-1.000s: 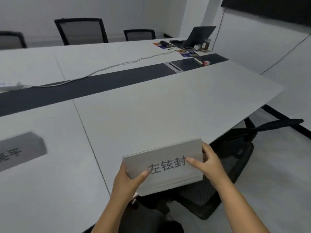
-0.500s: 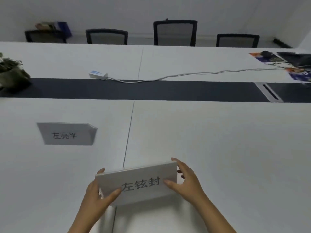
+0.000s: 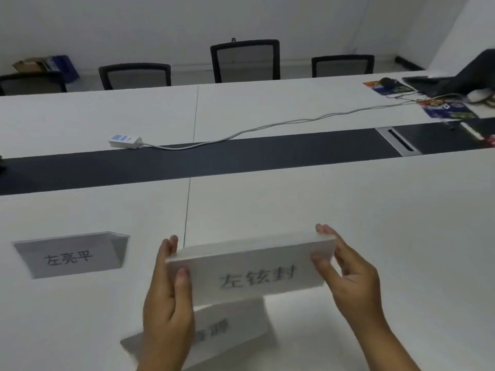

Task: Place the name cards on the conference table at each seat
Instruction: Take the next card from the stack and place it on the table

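Office meeting room. Before me: long white worktop [image 3: 267, 108] with dark centre strip [image 3: 214, 163]; mesh chairs [image 3: 245, 61] ranked along its 12 o'clock side; power strip [image 3: 125, 141] at 11; laptop [image 3: 455, 79] at 2; name cards [image 3: 71, 254] at seats.

Three name cards: one [image 3: 71, 255] standing at left of frame, a stack [image 3: 250, 269] held at centre (number of cards in it not countable), one [image 3: 227, 333] lying below it. Two hands: left [image 3: 167, 306], right [image 3: 348, 277]. Four chair backs [image 3: 245, 60] along the top. One power strip [image 3: 125, 141] with one cable [image 3: 267, 125]. Two colourful printed sheets [image 3: 450, 109], upper right. One conference table [image 3: 375, 215].
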Action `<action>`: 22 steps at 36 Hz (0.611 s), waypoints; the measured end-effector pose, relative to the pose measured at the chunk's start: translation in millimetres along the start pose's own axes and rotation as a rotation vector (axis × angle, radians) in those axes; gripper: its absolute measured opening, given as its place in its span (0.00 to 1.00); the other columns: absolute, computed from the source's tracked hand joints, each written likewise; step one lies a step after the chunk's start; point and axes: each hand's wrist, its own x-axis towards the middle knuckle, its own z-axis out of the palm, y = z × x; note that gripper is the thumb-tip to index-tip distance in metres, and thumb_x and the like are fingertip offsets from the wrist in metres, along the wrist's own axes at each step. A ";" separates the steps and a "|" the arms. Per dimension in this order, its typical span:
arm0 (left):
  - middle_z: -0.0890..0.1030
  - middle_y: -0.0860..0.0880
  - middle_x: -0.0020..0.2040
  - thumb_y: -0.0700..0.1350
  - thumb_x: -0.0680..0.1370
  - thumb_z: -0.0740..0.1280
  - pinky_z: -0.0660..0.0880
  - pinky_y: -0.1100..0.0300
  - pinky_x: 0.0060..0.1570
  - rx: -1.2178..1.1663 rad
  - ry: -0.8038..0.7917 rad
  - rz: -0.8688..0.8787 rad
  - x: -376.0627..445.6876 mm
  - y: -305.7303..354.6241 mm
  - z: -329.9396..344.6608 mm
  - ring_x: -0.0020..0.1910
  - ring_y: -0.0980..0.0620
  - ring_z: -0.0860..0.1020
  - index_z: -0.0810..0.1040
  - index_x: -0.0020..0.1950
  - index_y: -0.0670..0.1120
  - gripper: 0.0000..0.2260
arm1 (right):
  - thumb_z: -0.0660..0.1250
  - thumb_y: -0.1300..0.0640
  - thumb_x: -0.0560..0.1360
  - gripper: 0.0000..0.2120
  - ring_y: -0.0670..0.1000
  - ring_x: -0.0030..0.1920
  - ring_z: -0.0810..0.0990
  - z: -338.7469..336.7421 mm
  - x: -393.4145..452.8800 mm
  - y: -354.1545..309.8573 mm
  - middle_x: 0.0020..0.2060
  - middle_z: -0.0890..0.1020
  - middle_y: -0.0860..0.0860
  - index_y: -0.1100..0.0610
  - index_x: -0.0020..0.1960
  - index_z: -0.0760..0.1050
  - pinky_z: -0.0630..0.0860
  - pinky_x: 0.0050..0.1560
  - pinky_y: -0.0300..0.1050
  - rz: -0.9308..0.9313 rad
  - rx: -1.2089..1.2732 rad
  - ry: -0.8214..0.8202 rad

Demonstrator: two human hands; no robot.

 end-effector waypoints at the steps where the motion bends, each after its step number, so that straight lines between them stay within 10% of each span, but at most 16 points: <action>1: 0.62 0.75 0.57 0.49 0.76 0.55 0.61 0.86 0.46 -0.018 -0.051 -0.001 6.9 7.8 19.7 0.49 0.84 0.64 0.57 0.61 0.64 0.17 | 0.69 0.46 0.67 0.20 0.24 0.50 0.71 -11.7 9.3 1.2 0.46 0.75 0.22 0.35 0.57 0.70 0.67 0.46 0.17 -0.013 0.017 0.053; 4: 0.65 0.61 0.63 0.41 0.79 0.54 0.67 0.84 0.45 -0.046 -0.196 -0.040 26.3 21.4 89.4 0.55 0.71 0.69 0.55 0.70 0.54 0.21 | 0.61 0.58 0.74 0.19 0.22 0.47 0.71 -45.8 42.3 16.2 0.52 0.70 0.30 0.46 0.63 0.65 0.68 0.43 0.17 0.022 0.047 0.171; 9: 0.62 0.46 0.73 0.41 0.79 0.53 0.63 0.48 0.70 -0.128 -0.269 -0.245 29.9 2.4 196.3 0.70 0.47 0.63 0.53 0.72 0.50 0.21 | 0.58 0.61 0.77 0.19 0.42 0.57 0.72 -88.4 81.3 74.5 0.58 0.72 0.43 0.52 0.66 0.65 0.68 0.50 0.27 0.159 0.020 0.217; 17: 0.64 0.41 0.71 0.38 0.78 0.56 0.61 0.46 0.70 -0.097 -0.228 -0.369 38.3 -60.2 263.6 0.69 0.44 0.63 0.57 0.70 0.44 0.21 | 0.59 0.61 0.76 0.19 0.57 0.64 0.72 -90.1 115.9 170.6 0.65 0.72 0.56 0.52 0.66 0.65 0.71 0.64 0.56 0.340 0.026 0.162; 22: 0.60 0.42 0.73 0.38 0.77 0.58 0.59 0.49 0.71 -0.026 -0.257 -0.290 64.3 -78.7 278.7 0.71 0.45 0.61 0.54 0.72 0.45 0.25 | 0.58 0.58 0.77 0.22 0.53 0.63 0.71 -82.3 135.0 199.7 0.67 0.69 0.54 0.52 0.70 0.59 0.71 0.61 0.48 0.361 0.007 0.118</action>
